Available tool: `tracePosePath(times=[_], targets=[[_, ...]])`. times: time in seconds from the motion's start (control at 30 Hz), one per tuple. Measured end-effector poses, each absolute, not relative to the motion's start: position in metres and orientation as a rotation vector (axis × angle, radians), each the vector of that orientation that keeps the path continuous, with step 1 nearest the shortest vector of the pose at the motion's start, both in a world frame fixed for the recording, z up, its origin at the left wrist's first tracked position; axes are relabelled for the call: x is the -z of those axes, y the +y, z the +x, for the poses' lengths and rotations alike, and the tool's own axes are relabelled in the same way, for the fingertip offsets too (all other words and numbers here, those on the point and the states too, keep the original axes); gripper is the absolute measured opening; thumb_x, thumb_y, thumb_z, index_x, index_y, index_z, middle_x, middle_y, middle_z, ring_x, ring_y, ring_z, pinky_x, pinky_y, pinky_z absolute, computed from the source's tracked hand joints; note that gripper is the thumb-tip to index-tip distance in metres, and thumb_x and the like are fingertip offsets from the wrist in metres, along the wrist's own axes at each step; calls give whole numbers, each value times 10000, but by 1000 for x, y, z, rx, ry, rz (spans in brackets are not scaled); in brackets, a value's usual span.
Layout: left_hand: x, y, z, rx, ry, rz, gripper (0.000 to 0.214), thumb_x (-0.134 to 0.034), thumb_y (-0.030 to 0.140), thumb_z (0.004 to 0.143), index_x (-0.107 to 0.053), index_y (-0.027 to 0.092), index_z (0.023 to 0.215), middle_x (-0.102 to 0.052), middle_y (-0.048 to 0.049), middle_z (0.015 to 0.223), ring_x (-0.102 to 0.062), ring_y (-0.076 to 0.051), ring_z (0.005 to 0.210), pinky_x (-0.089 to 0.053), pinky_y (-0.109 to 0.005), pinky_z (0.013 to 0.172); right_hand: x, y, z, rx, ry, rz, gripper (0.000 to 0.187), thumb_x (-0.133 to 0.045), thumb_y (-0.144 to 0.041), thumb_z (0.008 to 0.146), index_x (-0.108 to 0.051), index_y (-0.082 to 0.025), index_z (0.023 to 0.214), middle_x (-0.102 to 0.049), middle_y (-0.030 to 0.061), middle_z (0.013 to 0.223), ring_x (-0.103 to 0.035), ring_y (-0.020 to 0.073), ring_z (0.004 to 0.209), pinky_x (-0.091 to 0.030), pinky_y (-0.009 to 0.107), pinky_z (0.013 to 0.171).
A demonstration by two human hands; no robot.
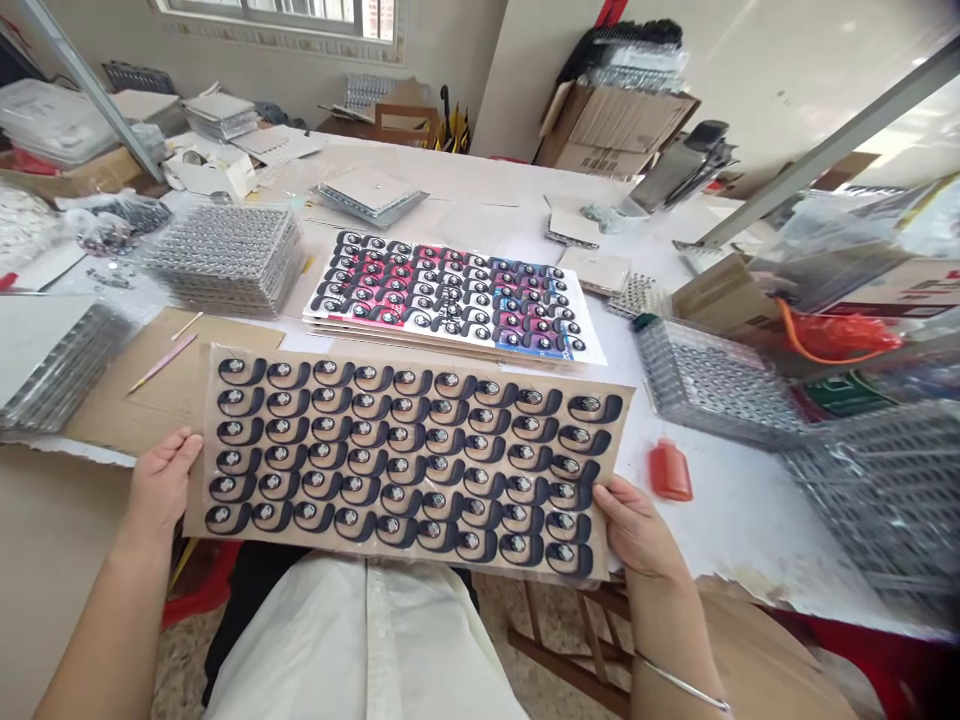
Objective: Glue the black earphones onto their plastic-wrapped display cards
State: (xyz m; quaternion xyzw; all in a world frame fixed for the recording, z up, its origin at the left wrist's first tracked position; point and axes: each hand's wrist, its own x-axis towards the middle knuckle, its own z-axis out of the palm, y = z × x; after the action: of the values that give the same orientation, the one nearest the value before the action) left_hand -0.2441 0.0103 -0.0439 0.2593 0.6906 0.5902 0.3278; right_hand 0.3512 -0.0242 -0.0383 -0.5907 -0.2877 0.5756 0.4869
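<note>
Hands stand well apart, the left hand (161, 482) clamped on the left edge and the right hand (637, 528) on the lower right corner of a kraft-brown backing sheet (409, 460). Fingers and palms lie against the sheet, which is held level above the person's lap, along the near edge of the table. On it sit seven rows of black curved pieces (356, 520), each with a round silver-centred disc under clear film. A thin metal bangle (679, 683) circles the right wrist, and a white shirt front (360, 640) shows below the sheet.

Just left of the sheet, two slim wooden sticks (161, 363) lie on a cardboard sheet (172, 385), beside a stack of clear plastic trays (52, 365). Just right, a red squeeze bottle (670, 470) lies on the white table (720, 520), near a clear tray of small metal parts (712, 385). Directly far of the sheet is a stack of white printed cards (450, 300) carrying similar pieces with pink and blue patches. Farther left is another tray stack (225, 258), and cardboard boxes (615, 130) stand at the far end.
</note>
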Motion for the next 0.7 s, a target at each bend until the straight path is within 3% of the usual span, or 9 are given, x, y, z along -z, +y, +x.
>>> tracePosePath(times=[0.4,0.7], targets=[[19,-1,-236,-1404,1606,768,467,-830,506,587,-676,177,881,-707,-20,781,-652,-171,719,-551,-253,718,34,-17,350,-1303,-589,-1742,320,-811,-399,454,-745,-377,766,-754,67,950,-688,392,956,-598,520,797],[11,-4,-234,-1358,1451,737,428,-797,452,678,-676,173,980,-723,-34,854,-680,-186,790,-561,-269,798,18,-13,335,-1296,-536,-1830,284,-751,-355,468,-718,-416,743,-744,69,990,-673,377,1001,-602,509,694]])
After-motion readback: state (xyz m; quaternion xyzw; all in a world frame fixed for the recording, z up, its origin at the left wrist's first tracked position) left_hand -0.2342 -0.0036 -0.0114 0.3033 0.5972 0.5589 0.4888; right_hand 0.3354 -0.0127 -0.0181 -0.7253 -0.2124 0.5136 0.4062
